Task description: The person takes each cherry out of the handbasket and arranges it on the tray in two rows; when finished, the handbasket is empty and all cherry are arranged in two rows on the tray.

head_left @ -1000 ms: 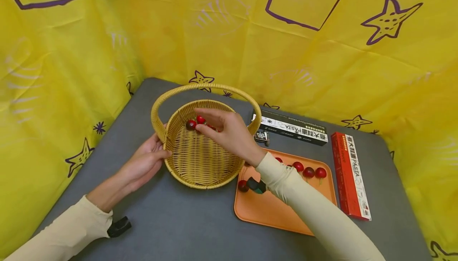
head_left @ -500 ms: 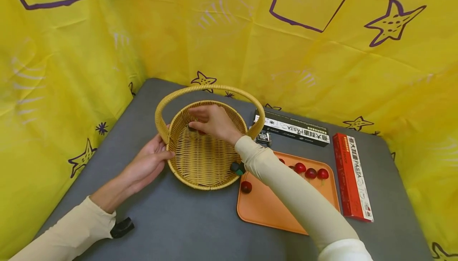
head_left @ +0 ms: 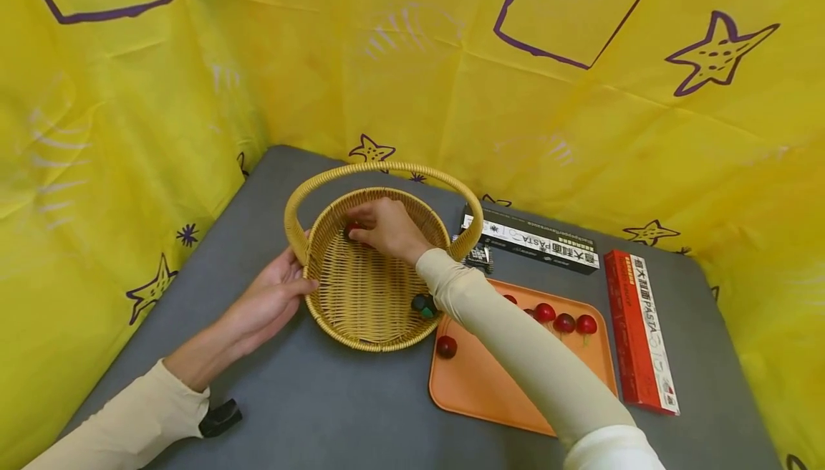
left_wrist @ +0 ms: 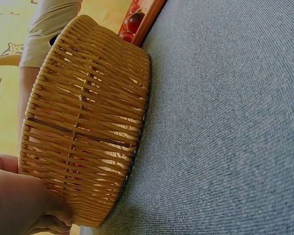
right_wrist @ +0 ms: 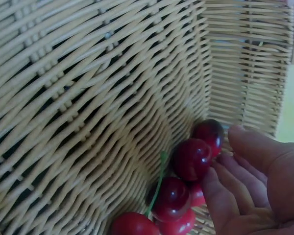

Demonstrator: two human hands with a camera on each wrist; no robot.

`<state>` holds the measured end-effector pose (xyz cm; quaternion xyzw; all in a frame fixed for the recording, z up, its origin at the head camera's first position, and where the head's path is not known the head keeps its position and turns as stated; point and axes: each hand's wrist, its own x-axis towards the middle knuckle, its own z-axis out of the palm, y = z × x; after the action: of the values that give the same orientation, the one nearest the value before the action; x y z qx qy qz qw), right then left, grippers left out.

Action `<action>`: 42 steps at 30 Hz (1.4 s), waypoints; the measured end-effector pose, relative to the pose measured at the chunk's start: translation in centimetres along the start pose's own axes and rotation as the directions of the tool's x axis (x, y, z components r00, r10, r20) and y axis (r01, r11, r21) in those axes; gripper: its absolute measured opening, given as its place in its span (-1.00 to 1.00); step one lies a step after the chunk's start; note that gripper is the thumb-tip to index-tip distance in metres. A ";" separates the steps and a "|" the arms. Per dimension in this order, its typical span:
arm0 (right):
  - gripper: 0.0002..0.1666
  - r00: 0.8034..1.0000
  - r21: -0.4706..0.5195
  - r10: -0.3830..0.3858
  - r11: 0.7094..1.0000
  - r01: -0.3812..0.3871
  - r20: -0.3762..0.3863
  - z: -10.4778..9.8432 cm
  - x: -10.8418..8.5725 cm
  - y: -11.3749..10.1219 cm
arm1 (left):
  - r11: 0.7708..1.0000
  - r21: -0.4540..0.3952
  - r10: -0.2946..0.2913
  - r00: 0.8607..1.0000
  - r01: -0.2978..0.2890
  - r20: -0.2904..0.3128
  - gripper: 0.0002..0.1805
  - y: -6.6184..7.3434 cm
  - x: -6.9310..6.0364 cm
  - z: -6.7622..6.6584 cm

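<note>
A yellow wicker basket (head_left: 367,298) with an arched handle stands on the grey table. My left hand (head_left: 267,305) grips its left rim, thumb over the edge and fingers outside; the left wrist view also shows this hand (left_wrist: 24,203) at the woven wall. My right hand (head_left: 387,226) reaches inside, at the far left part of the basket. Several red cherries (right_wrist: 191,159) lie together against the basket wall in the right wrist view, one with a green stem. The right fingers (right_wrist: 223,196) touch the cherries, the thumb held apart from them. No cherry is clearly pinched.
An orange tray (head_left: 477,391) with several cherries (head_left: 564,323) sits right of the basket, partly under the right forearm. Behind it lie a black pasta box (head_left: 531,241) and a small dark packet (head_left: 478,256). A red pasta box (head_left: 641,334) lies farther right. Yellow cloth surrounds the table.
My right hand has moved from above the basket down and leftward onto the cherries inside. My left hand keeps its grip on the rim. The whole view has shifted slightly.
</note>
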<state>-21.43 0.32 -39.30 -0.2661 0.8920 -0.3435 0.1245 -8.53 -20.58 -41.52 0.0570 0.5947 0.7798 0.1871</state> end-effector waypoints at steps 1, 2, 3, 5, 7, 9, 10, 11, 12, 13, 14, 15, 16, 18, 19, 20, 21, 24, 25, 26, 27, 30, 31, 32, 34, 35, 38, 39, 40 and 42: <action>-0.53 1.000 -0.003 -0.002 1.000 0.002 -0.001 0.0 0.0 0.0 | 1.000 0.001 -0.003 1.000 0.003 -0.001 0.01 0.0 0.0 0.0; -0.53 1.000 -0.004 -0.006 1.000 0.006 -0.002 0.1 0.0 0.1 | 1.000 0.003 -0.005 1.000 0.005 -0.001 0.01 0.0 0.0 0.0; -0.54 1.000 -0.005 -0.009 1.000 0.009 -0.002 0.1 0.1 0.1 | 1.000 0.002 -0.003 1.000 0.003 0.000 0.01 0.0 0.0 0.0; -0.54 1.000 -0.004 -0.015 1.000 0.015 -0.003 0.1 0.2 0.2 | 1.000 0.001 -0.004 1.000 0.004 -0.002 0.01 0.0 0.1 0.0; -0.55 1.000 -0.012 -0.026 1.000 0.026 -0.001 0.2 0.2 0.2 | 1.000 -0.002 -0.005 1.000 0.005 -0.003 0.01 0.0 0.1 0.0; -0.56 0.999 -0.021 -0.038 0.999 0.038 0.006 0.3 0.3 0.3 | 1.000 -0.004 -0.009 1.000 0.009 -0.004 0.01 0.0 0.1 0.0; -0.57 0.999 -0.024 -0.045 0.999 0.045 0.010 0.4 0.3 0.4 | 1.000 -0.005 -0.011 1.000 0.011 -0.004 0.01 0.0 0.1 0.0; -0.58 0.999 -0.027 -0.050 0.998 0.051 0.013 0.4 0.3 0.4 | 1.000 -0.007 -0.013 1.000 0.013 -0.005 0.01 0.0 0.1 0.0; -0.59 0.998 -0.030 -0.056 0.998 0.056 0.016 0.5 0.3 0.5 | 1.000 -0.010 -0.015 1.000 0.015 -0.004 0.01 -0.1 0.1 0.1; -0.60 0.998 -0.032 -0.059 0.998 0.059 0.015 0.5 0.2 0.5 | 1.000 -0.010 -0.014 1.000 0.014 -0.002 0.01 -0.1 0.0 0.1; -0.60 0.998 -0.034 -0.063 0.997 0.063 0.013 0.6 0.2 0.5 | 1.000 -0.010 -0.014 1.000 0.014 -0.002 0.01 -0.1 0.0 0.1; -0.61 0.998 -0.032 -0.065 0.997 0.065 0.012 0.6 0.2 0.5 | 1.000 -0.012 -0.011 1.000 0.011 0.001 0.00 -0.1 0.0 0.2; -0.61 0.998 -0.034 -0.067 0.997 0.068 0.012 0.6 0.2 0.4 | 1.000 -0.014 -0.007 1.000 0.007 0.003 0.00 -0.1 0.0 0.2; -0.61 0.997 -0.035 -0.076 0.996 0.077 0.016 0.6 0.1 0.3 | 1.000 -0.014 -0.002 1.000 0.002 0.004 0.00 -0.1 0.1 0.2; -0.62 0.996 -0.032 -0.082 0.996 0.083 0.019 0.6 0.1 0.2 | 1.000 -0.014 0.003 1.000 -0.002 0.006 0.00 0.0 0.1 0.2; -0.62 0.996 -0.026 -0.087 0.996 0.088 0.025 0.5 0.1 0.1 | 1.000 -0.016 0.003 1.000 -0.003 0.005 0.01 0.0 0.1 0.3; -0.62 0.995 -0.024 -0.092 0.995 0.093 0.028 0.5 0.0 0.0 | 1.000 -0.017 0.004 1.000 -0.004 0.005 0.01 0.0 0.1 0.3; -0.64 0.993 -0.018 -0.114 0.993 0.114 0.036 0.4 -0.3 -0.5 | 1.000 -0.018 0.005 1.000 -0.005 0.001 0.01 0.0 0.0 0.3; -0.64 0.991 -0.020 -0.124 0.992 0.125 0.038 0.3 -0.4 -0.7 | 1.000 -0.019 0.005 1.000 -0.005 -0.002 0.01 0.0 0.0 0.3; -0.64 0.990 -0.020 -0.138 0.990 0.138 0.038 0.2 -0.6 -0.9 | 1.000 -0.019 0.005 1.000 -0.005 -0.004 0.01 0.0 0.0 0.2; -0.64 0.988 -0.022 -0.150 0.988 0.151 0.039 -0.1 -0.8 -1.3 | 1.000 -0.017 0.006 1.000 -0.006 -0.006 0.01 0.0 0.0 0.2; -0.63 0.979 -0.002 -0.198 0.980 0.199 0.036 -1.4 -2.4 -2.5 | 1.000 -0.012 0.011 1.000 -0.011 0.000 0.01 0.0 0.0 0.1; -0.63 0.977 0.006 -0.213 0.977 0.213 0.031 -2.0 -3.2 -3.1 | 1.000 -0.007 0.011 1.000 -0.011 0.001 0.00 0.0 0.0 0.1; -0.62 0.972 0.018 -0.233 0.972 0.233 0.021 -2.6 -4.1 -3.6 | 1.000 -0.005 0.012 1.000 -0.012 0.004 0.00 0.0 0.0 0.1; -0.61 0.961 0.071 -0.278 0.958 0.278 -0.006 -3.9 -6.3 -4.6 | 1.000 0.000 0.015 1.000 -0.015 0.008 -0.01 0.0 0.0 0.0; -0.61 0.955 0.100 -0.297 0.949 0.298 -0.024 -4.4 -7.5 -4.9 | 1.000 0.002 0.016 1.000 -0.016 0.010 -0.01 0.0 0.0 0.0; -0.58 0.936 0.189 -0.338 0.917 0.351 -0.096 -6.0 -11.4 -5.6 | 1.000 0.002 0.018 1.000 -0.018 0.014 0.01 0.0 0.0 0.0; -0.58 0.932 0.213 -0.343 0.908 0.361 -0.119 -6.5 -12.8 -5.7 | 1.000 0.000 0.017 1.000 -0.017 0.014 0.02 0.0 0.0 0.0; -0.57 0.928 0.221 -0.342 0.904 0.367 -0.144 -7.0 -14.1 -5.6 | 1.000 -0.002 0.015 1.000 -0.015 0.015 0.03 0.0 0.0 0.0; -0.56 0.924 0.237 -0.327 0.899 0.368 -0.197 -7.7 -16.5 -5.2 | 1.000 -0.006 0.013 1.000 -0.012 0.015 0.04 0.1 -0.1 -0.1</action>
<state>-8.89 10.55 -29.43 -0.3748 0.7818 -0.4976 0.0277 -8.49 -20.73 -41.43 0.0661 0.5905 0.7823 0.1870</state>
